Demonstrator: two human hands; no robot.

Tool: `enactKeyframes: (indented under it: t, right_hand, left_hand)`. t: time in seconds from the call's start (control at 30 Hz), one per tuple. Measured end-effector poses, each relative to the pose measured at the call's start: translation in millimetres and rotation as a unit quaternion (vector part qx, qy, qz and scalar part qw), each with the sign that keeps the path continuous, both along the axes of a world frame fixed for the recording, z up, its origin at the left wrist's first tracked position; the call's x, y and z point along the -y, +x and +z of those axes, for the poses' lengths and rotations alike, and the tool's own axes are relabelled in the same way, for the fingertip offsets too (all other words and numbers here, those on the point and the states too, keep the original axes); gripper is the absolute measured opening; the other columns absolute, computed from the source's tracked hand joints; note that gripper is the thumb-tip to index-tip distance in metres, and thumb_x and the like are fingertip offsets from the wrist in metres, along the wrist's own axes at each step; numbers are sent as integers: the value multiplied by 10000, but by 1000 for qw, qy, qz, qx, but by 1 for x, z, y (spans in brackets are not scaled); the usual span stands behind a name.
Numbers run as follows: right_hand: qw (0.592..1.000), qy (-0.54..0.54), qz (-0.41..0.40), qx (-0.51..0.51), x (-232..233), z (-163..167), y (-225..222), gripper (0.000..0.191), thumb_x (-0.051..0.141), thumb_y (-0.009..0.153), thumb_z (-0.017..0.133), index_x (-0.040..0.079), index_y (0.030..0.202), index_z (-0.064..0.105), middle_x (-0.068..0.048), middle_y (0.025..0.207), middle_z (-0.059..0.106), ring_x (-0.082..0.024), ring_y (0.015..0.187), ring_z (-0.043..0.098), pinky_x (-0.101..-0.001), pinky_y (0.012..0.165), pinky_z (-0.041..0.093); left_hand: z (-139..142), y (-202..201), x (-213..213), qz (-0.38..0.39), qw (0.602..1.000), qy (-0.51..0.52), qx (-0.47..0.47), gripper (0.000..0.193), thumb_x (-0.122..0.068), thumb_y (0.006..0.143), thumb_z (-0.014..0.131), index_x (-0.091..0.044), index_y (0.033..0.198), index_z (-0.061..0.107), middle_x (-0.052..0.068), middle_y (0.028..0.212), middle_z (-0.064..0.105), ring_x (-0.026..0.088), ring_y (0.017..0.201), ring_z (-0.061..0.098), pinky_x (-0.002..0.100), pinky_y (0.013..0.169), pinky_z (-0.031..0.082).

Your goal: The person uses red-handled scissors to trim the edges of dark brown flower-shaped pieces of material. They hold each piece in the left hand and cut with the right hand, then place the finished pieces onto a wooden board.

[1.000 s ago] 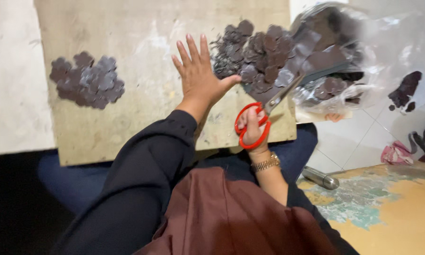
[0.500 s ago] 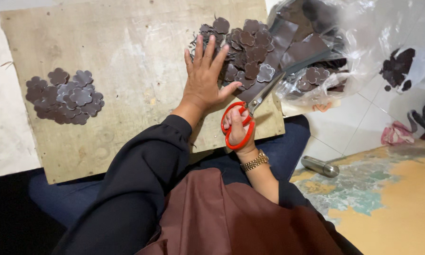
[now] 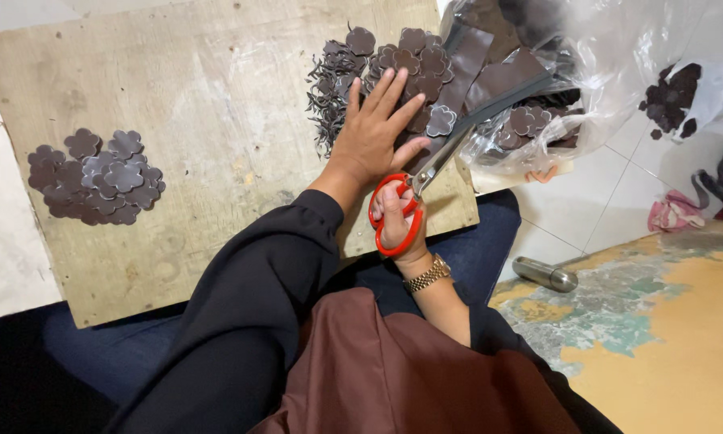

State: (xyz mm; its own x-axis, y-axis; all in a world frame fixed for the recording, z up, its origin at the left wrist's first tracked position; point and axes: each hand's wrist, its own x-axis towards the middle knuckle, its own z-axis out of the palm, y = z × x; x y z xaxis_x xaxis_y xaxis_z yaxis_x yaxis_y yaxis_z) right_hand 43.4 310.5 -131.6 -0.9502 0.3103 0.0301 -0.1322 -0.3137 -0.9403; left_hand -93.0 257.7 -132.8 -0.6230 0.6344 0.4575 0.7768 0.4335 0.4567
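Observation:
My left hand (image 3: 375, 128) lies flat, fingers spread, on a heap of dark brown flower-shaped cut-outs (image 3: 401, 60) at the far right of a worn wooden board (image 3: 208, 120) on my lap. My right hand (image 3: 397, 225), with a gold wristwatch, grips red-handled scissors (image 3: 413, 193); their blades point up and right toward a clear plastic bag (image 3: 602, 72) holding brown strips and more cut-outs. A second pile of brown flower shapes (image 3: 96, 177) sits at the board's left.
A metal cylinder (image 3: 544, 274) lies on the white tiled floor to the right. Beyond it are a yellow and green mat (image 3: 667, 321), a pink cloth (image 3: 673, 213) and another bag of brown pieces (image 3: 683, 92).
The view has shifted so the board sits lower and more to the right. My left hand slid forward onto the heap of cut-outs. The scissors stay in my right hand.

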Motion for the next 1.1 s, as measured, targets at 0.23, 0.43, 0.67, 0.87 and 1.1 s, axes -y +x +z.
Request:
enactKeyframes:
  t: [0.23, 0.43, 0.67, 0.87, 1.1]
  right_hand:
    - [1000, 9, 5, -4, -13, -9, 2, 249, 229, 1105, 501, 80, 910, 455, -15, 786, 473, -116, 709, 480, -277, 659, 440]
    - [1000, -14, 9, -6, -22, -12, 1, 247, 226, 1104, 492, 87, 904, 451, -16, 787, 470, -116, 712, 477, -275, 662, 439]
    - [998, -56, 14, -10, -33, -10, 4, 258, 234, 1104, 492, 94, 894, 442, -12, 779, 459, -112, 705, 466, -272, 649, 428]
    - [999, -37, 14, -17, -35, -7, 6, 270, 244, 1106, 492, 93, 887, 442, -15, 773, 465, -112, 707, 468, -268, 648, 425]
    - [999, -22, 15, -25, -33, -6, 4, 274, 232, 1120, 495, 73, 899, 464, -23, 779, 492, -125, 721, 480, -278, 676, 431]
  left_hand:
    - [-12, -5, -9, 42, 996, 72, -35, 250, -282, 945, 752, -156, 1158, 719, 94, 1302, 631, 274, 1245, 588, 507, 1119, 353]
    - [-12, -5, -14, 34, 995, 87, -39, 166, -219, 886, 757, -114, 966, 656, 81, 1191, 632, 270, 1164, 587, 470, 1070, 381]
    - [-7, -2, -23, 32, 996, 76, -36, 260, -286, 874, 779, -107, 980, 622, 89, 1239, 614, 300, 1285, 525, 500, 1117, 339]
    - [4, -1, -28, 59, 995, 49, -63, 525, -425, 935, 716, -92, 1323, 598, 178, 1475, 505, 353, 1396, 425, 527, 1172, 229]
    - [15, -34, -54, 166, 981, 103, 19, 465, -375, 1025, 707, -96, 1382, 602, 107, 1412, 580, 276, 1342, 502, 513, 1182, 283]
